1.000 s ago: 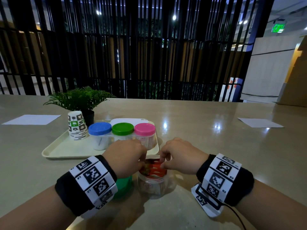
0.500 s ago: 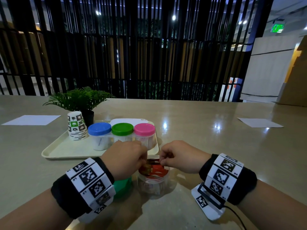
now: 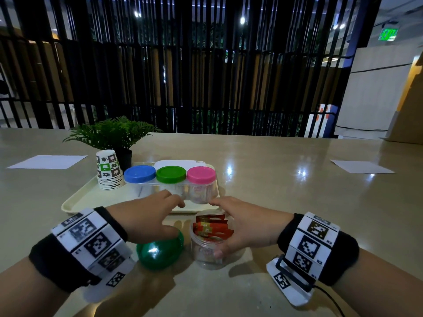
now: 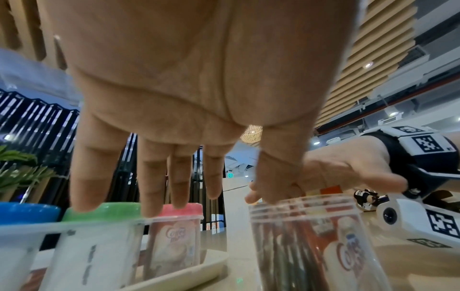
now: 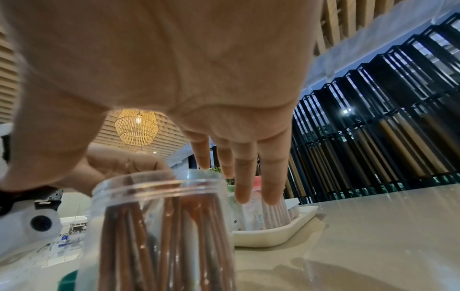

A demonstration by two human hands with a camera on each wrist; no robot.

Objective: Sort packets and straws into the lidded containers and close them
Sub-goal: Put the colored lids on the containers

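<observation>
An open clear jar (image 3: 209, 248) stands on the table near me, with red packets (image 3: 212, 229) upright inside it. Its green lid (image 3: 160, 250) lies just left of it. My left hand (image 3: 158, 209) hovers above the lid, fingers straight and stretched toward the tray, holding nothing. My right hand (image 3: 238, 223) is spread over the jar's right side, fingers straight past the rim and thumb down in front of the jar wall. In the wrist views the left hand (image 4: 174, 177) and the right hand (image 5: 236, 167) are both flat and empty, above the jar (image 5: 159, 216).
A cream tray (image 3: 77, 197) beyond the hands carries three shut jars with a blue lid (image 3: 139, 173), a green lid (image 3: 171, 173) and a pink lid (image 3: 201, 175), plus stacked paper cups (image 3: 108, 170). A potted plant (image 3: 112, 133) stands behind. Paper sheets (image 3: 49, 161) lie far left and right.
Both hands had curled fingers at the jar's mouth. They have since opened and spread apart, uncovering the packets in the jar. The jar and lid have stayed in place.
</observation>
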